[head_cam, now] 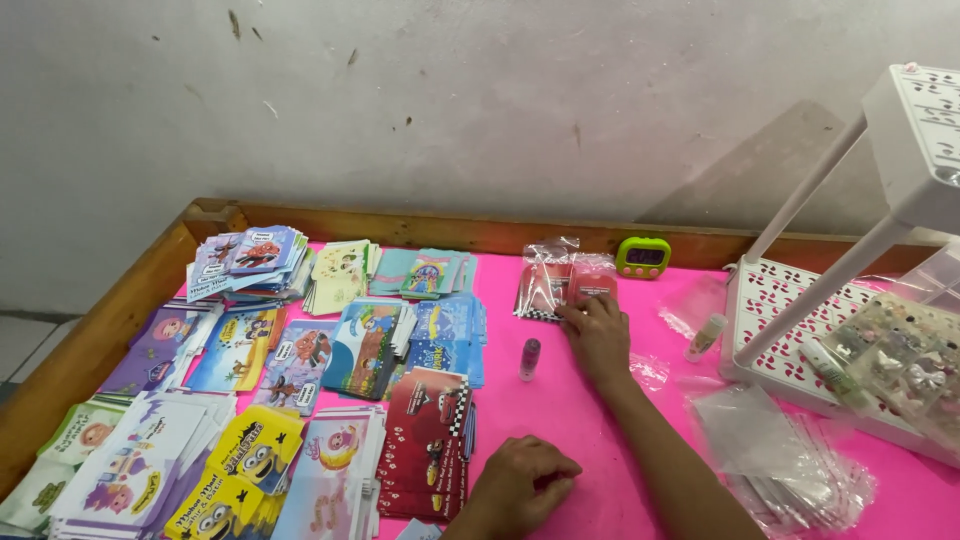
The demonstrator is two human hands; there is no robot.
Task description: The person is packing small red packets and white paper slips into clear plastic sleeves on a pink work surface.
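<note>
The right hand lay flat, fingertips on clear packets, hiding their lower edge; the left hand rested curled, holding nothing visible.

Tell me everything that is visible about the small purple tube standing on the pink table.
The small purple tube stands upright on the pink table. It looks like plastic, with a purple-pink body and a paler lower part; finer detail is too small to tell. It stands apart, between the stacks of red cards and the right hand, which rests just beside it without touching. Nothing leans on it.
</note>
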